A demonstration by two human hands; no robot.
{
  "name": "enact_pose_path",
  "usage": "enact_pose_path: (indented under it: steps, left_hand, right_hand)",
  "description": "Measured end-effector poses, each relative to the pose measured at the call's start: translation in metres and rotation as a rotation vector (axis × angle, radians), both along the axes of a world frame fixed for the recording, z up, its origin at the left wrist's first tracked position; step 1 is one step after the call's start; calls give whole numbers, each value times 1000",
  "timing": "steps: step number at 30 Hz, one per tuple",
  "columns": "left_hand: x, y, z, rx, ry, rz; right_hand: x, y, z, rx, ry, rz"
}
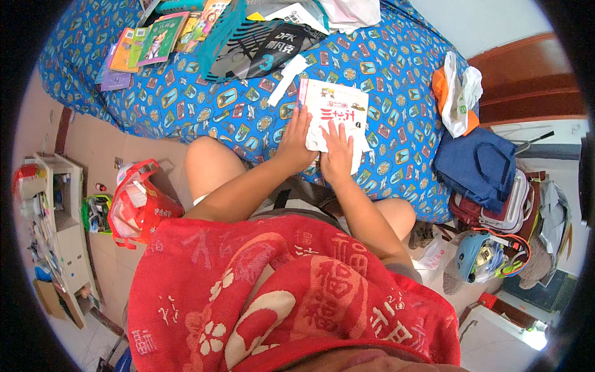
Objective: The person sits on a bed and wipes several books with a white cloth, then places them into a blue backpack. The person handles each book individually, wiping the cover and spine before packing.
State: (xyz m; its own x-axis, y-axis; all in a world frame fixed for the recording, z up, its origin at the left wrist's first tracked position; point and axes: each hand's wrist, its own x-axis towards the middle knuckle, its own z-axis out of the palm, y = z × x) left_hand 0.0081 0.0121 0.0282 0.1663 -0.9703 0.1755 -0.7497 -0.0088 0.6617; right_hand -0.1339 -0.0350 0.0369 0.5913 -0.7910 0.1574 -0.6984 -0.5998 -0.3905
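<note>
A white-covered book (344, 97) with a pink spine edge and red printed writing lies on the blue patterned bedspread (395, 116). My left hand (297, 135) rests flat along its lower left edge, fingers extended. Over the lower part of the cover my right hand (338, 151) lies flat with its fingers spread. Something white and crumpled, perhaps paper or cloth, shows between and beside the hands; how it joins the book is hard to tell. A white strip (284, 83) lies just beyond the book's upper left corner.
Several children's books (160, 42) lie at the far left. Beside them stands a teal plastic basket (214, 56) with a black bag (279, 46) in it. A red bag (144, 204) sits on the floor. To the right are a navy cloth bag (474, 167) and a blue helmet (469, 255).
</note>
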Motion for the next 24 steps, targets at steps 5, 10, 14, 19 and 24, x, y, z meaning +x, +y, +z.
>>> enact_pose_path:
  steps: [5,10,14,19,24]
  left_hand:
    - [0,-3,-4,-10,-165,-25]
    - [2,-5,-3,-71,-62,-27]
    - [7,-10,-2,-145,-9,-52]
    - [2,-5,-12,-130,-72,-39]
    - [3,-4,-13,-95,-82,-41]
  right_hand:
    - [18,-77,0,-87,91,-58]
    - [52,-107,-4,-134,56,-54]
    - [53,-61,-2,-27,21,181]
    - [54,-110,-8,-58,-30,93]
    - [62,-125,-16,-69,17,42]
